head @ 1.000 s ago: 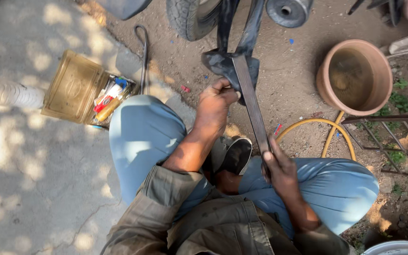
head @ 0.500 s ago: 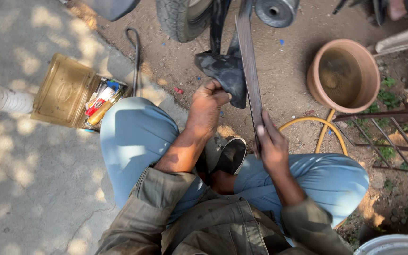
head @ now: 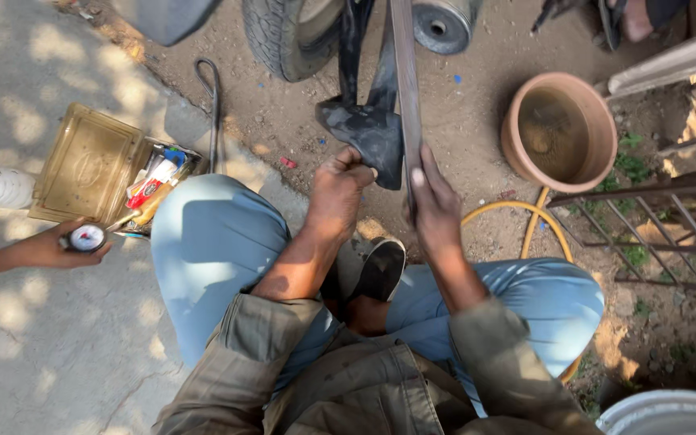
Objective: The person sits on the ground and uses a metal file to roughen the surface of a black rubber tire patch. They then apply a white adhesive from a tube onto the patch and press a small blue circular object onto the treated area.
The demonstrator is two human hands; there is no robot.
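L hand fisted on black rubber tube, R hand fingers gripping its strip — tube out of tyre, work mid-way.

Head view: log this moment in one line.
left hand grips black rubber tube | right hand holds flat strip | clay pot right

A clay pot (dirt inside), yellow hose, open brass-coloured tin nearby.

Both hands on black inner tube
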